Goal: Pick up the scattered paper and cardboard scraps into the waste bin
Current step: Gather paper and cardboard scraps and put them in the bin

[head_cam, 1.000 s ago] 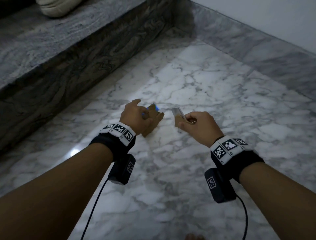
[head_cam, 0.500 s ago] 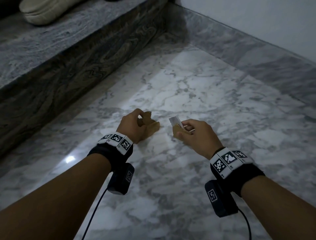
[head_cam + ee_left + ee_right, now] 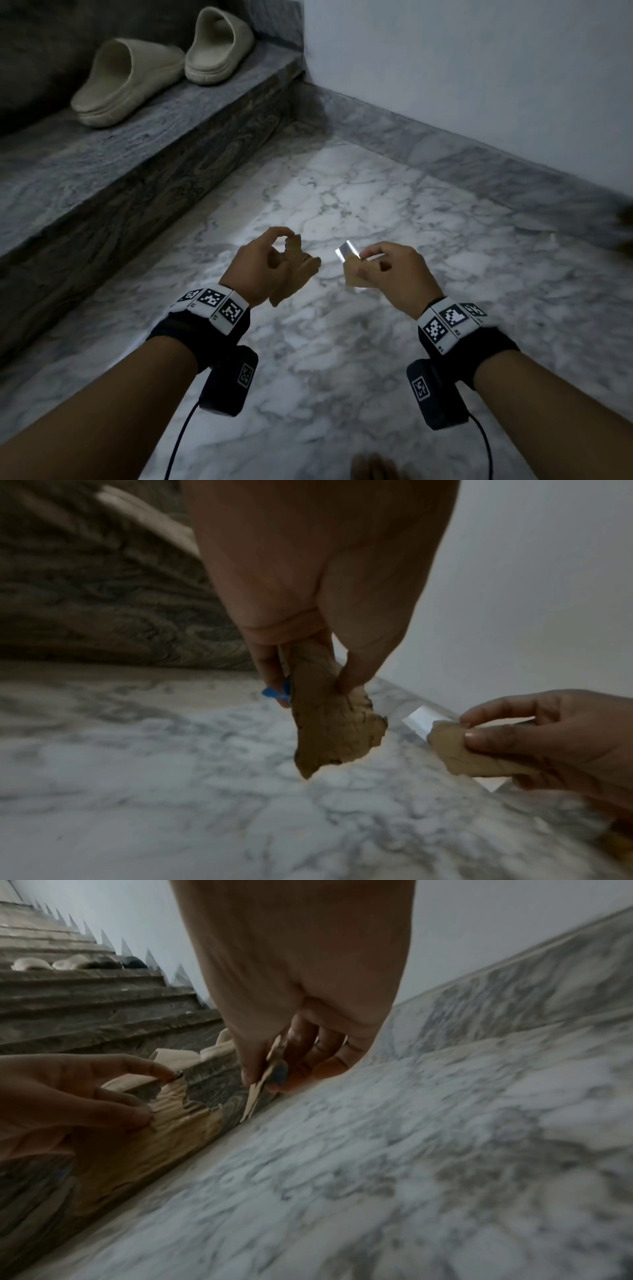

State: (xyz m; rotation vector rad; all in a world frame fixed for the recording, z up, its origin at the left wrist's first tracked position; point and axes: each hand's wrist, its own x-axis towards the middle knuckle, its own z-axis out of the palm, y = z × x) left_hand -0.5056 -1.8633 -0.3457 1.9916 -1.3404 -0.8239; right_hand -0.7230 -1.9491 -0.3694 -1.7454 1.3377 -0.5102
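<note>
Pinching a torn cardboard scrap and a small blue bit, your left hand hangs above the marble floor. Just beside it, your right hand grips another cardboard piece with white paper. No bin in view. Risk: stacked scraps may slip from loose fingertip holds in transit.

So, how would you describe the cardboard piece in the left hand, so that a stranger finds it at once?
Start at the grey stone step with the beige slippers; over the marble floor before it, the left hand pinches a torn brown cardboard scrap. Unlike the right hand's smaller scrap, it has ragged edges and no white paper behind it.
</note>
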